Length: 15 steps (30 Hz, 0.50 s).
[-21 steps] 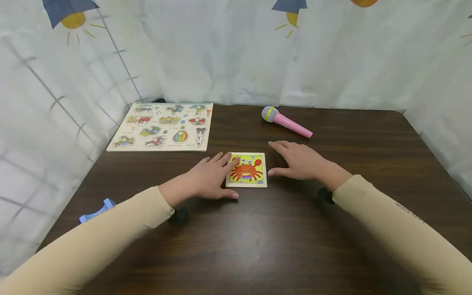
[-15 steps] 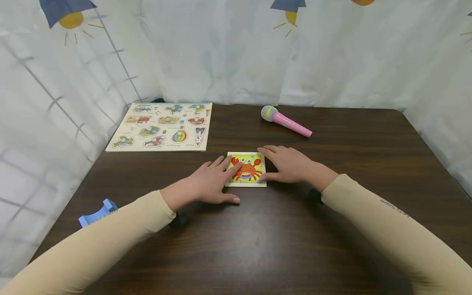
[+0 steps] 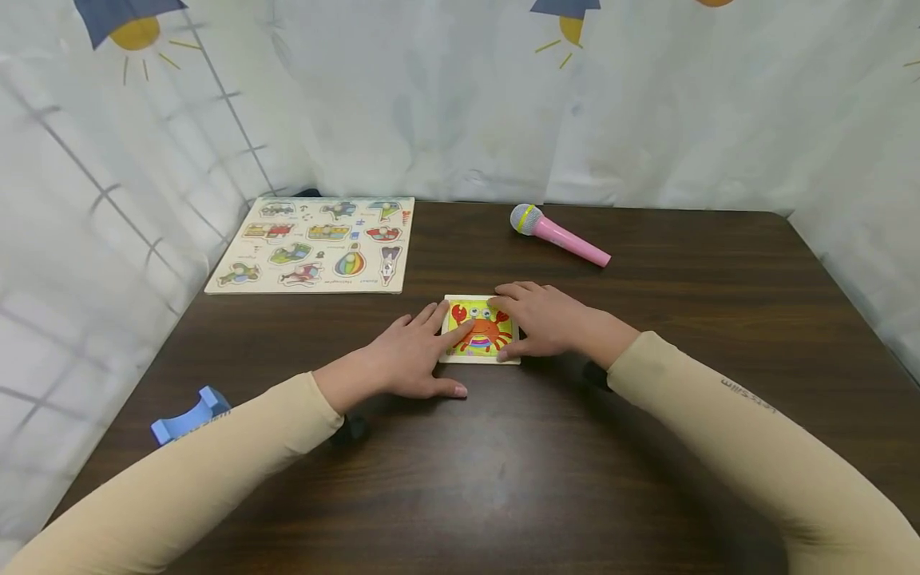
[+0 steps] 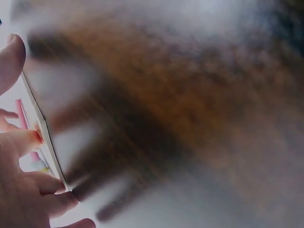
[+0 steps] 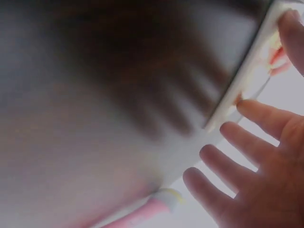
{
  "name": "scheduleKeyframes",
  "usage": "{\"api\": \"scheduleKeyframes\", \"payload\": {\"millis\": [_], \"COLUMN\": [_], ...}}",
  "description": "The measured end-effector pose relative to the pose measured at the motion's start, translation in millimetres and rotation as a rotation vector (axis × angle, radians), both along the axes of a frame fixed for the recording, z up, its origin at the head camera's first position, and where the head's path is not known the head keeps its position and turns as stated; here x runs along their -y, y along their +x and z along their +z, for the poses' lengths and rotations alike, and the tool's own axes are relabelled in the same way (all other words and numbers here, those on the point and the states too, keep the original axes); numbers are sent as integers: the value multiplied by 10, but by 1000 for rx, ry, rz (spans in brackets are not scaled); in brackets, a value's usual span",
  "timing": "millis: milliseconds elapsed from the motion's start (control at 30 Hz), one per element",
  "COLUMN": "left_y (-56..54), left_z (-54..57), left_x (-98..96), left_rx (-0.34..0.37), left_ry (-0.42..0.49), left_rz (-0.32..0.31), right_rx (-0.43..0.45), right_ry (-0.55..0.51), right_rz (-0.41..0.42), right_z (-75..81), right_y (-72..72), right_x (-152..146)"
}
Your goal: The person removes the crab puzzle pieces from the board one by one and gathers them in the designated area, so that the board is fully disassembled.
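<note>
A small square crab puzzle with a pale wooden frame lies flat on the dark table. My left hand rests over its left edge, fingers spread, with the index fingertip on the crab picture and the thumb off the frame. From the other side, my right hand reaches over the right part; its index finger and thumb touch or hover close above the surface. In the right wrist view the fingers of the right hand are extended and the puzzle's frame runs beneath their tips. Neither hand grips the puzzle.
A pink toy microphone lies behind the puzzle. At the back left is a large peg board of vehicle pictures. A blue curved block sits beside the left sleeve. White curtains hang behind the table.
My right hand has moved left from beside the puzzle until its fingers are over the right side. The left hand has barely shifted, and the puzzle stays in place.
</note>
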State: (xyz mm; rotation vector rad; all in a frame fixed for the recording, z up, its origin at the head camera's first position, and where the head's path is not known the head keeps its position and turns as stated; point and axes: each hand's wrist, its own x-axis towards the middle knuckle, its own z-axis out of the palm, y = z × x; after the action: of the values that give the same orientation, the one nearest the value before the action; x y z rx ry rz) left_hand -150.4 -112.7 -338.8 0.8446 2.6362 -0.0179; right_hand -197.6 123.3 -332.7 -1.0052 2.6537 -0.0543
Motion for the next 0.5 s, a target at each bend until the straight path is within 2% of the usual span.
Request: {"api": "scheduleKeyframes", "payload": {"millis": [167, 400, 500], "left_y": [-6, -18, -19], "left_z": [-2, -2, 4], "left_x": [10, -7, -11], "left_rx": [2, 8, 17], "left_ry": [-10, -24, -24], "left_rz": [-1, 8, 15], "right_rx": [20, -100, -118], "right_ry": [-33, -54, -55], "right_rz": [25, 68, 70], "right_z": [39, -37, -62], "right_y": [-56, -134, -166], "right_x": [137, 316, 365]}}
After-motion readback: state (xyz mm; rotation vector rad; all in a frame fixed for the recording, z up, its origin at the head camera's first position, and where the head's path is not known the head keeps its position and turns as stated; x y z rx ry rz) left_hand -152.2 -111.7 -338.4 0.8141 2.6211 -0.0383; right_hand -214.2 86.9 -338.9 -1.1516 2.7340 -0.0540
